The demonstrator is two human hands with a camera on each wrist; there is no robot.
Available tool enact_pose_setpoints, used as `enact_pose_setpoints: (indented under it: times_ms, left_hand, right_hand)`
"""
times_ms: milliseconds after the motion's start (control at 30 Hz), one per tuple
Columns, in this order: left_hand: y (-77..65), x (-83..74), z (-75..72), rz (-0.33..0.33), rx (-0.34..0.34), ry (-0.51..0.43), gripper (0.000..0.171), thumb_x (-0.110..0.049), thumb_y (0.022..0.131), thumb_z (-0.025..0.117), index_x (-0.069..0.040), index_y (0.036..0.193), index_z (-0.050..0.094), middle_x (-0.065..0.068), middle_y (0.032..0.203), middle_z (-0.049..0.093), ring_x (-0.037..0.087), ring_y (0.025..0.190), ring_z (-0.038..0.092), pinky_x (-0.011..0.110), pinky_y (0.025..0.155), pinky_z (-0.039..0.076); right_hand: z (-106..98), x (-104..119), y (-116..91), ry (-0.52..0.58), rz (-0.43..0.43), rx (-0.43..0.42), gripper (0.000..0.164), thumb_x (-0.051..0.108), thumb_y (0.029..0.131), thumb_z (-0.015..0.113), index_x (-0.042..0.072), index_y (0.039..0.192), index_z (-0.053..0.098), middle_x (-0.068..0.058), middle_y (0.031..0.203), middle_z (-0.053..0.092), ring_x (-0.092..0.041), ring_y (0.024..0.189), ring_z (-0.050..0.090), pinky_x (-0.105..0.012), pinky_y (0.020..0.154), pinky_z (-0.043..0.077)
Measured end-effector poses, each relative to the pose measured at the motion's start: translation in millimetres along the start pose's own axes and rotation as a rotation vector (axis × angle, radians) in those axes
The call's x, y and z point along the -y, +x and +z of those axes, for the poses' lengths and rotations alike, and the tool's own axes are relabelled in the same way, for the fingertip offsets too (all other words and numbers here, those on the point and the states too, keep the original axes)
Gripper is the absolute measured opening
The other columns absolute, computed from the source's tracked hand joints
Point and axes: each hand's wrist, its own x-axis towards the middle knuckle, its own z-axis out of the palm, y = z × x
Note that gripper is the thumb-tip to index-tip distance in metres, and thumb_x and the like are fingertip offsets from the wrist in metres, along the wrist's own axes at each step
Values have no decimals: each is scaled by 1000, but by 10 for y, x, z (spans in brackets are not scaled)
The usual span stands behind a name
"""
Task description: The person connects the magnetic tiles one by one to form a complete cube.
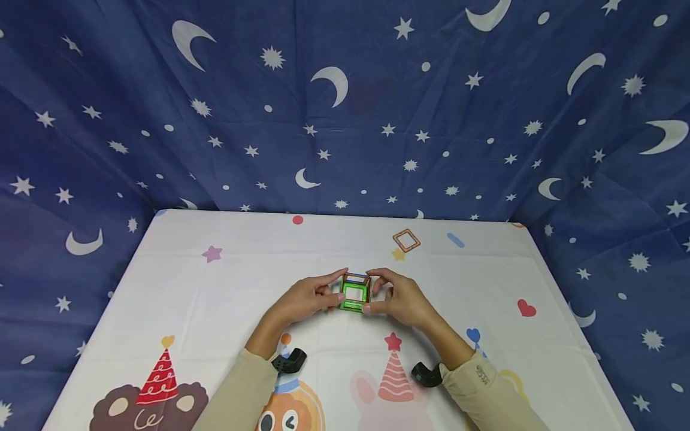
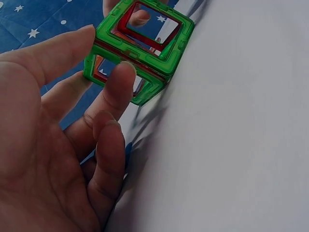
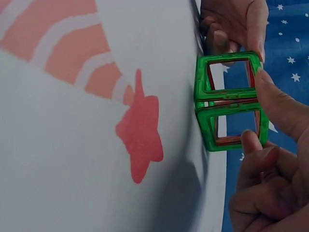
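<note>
A small cube of magnetic tiles is on the white tabletop between both hands, with green and red see-through frames and open middles. My left hand grips its left side, index finger at the far top corner and thumb at the near edge. On the opposite side, my right hand holds it with index finger at the far corner and thumb at the near lower corner. In the left wrist view, green frames face the camera with red ones behind. The right wrist view shows two green frames meeting along one edge.
A loose orange square magnetic tile lies flat behind the cube, to its right. The white cloth is printed with party animals and shapes. Blue star-and-moon curtains surround the table's back and sides.
</note>
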Motion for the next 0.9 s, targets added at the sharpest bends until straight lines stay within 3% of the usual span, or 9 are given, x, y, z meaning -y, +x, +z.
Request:
enact_pose_setpoints:
  times_ms: [133, 333, 600, 900]
  left_hand:
    - [2, 13, -3, 14, -1, -16, 67, -40, 92, 76, -34, 152, 48, 8, 81, 65, 14, 64, 47, 25, 60, 39]
    - [14, 24, 13, 26, -32, -51, 69, -36, 87, 82, -26, 149, 54, 0, 77, 63, 13, 63, 45, 23, 58, 37]
    - [11, -15, 46, 10, -109, -51, 67, -36, 81, 88, -25, 143, 62, 0, 77, 68, 12, 64, 48, 23, 57, 37]
    - [11, -35, 58, -4, -129, -71, 65, -31, 80, 89, -25, 140, 64, 0, 75, 66, 12, 62, 46, 22, 53, 35]
  right_hand:
    - [-10, -5, 4, -112, -72, -8, 74, 27, 74, 93, 17, 141, 62, 1, 99, 67, -11, 60, 47, -22, 51, 38]
    - [-46, -39, 16, -184, -131, 12, 73, 29, 78, 90, 18, 144, 61, -3, 96, 65, -10, 60, 48, -22, 52, 39]
    - [-92, -89, 46, -191, -176, 64, 75, 30, 79, 89, 18, 146, 58, 5, 100, 66, -10, 62, 50, -22, 54, 40]
    - [-65, -125, 64, -158, -164, 50, 76, 31, 78, 89, 19, 147, 58, 8, 96, 67, -12, 61, 48, -22, 52, 38]
